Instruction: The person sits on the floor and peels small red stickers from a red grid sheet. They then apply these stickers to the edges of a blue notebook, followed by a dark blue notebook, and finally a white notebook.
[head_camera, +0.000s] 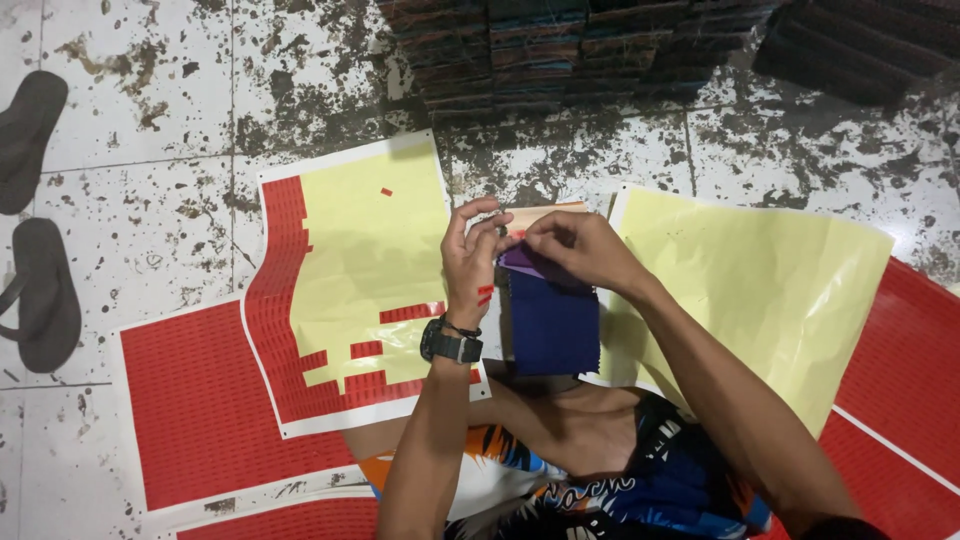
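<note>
My left hand and my right hand meet over a stack of dark blue and purple fabric swatches with a tan card top, held upright above the floor. Both hands pinch the top edge of the stack. A small red sticker strip clings to the side of my left hand, and a black watch sits on that wrist. To the left lies a yellow backing sheet with rows of small red stickers, many peeled off.
A bare yellow backing sheet lies on the right. Full red sticker sheets cover the floor at left and right. Stacks of dark swatch books stand at the back. Two dark sandals rest on the stained tiles at far left.
</note>
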